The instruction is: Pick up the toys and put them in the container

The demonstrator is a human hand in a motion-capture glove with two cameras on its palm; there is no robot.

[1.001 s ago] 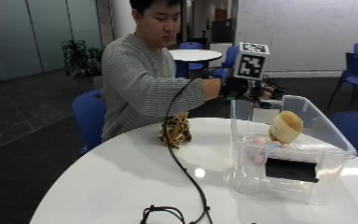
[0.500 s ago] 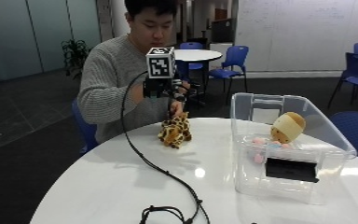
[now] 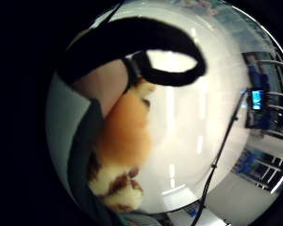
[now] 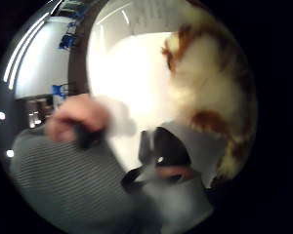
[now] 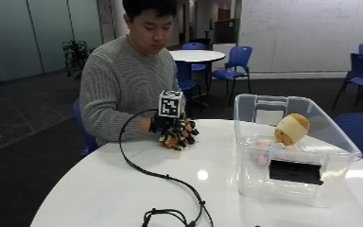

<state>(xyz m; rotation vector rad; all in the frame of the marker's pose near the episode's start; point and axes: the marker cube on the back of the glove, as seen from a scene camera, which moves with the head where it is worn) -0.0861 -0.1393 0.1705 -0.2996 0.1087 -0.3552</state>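
Inside, the clear container (image 5: 332,142) holds a doll (image 5: 291,129).

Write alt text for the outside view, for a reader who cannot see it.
A seated person's gloved right hand closes its fingers on a spotted plush toy on a round white table. Beside it stands a clear plastic container already holding a doll.

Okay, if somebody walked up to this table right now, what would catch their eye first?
Probably the gloved right hand at the near edge of the white round table, fingers curled around a brown-and-cream spotted plush toy. Next, the clear plastic container on the other side of the table, with a doll already sitting inside it.
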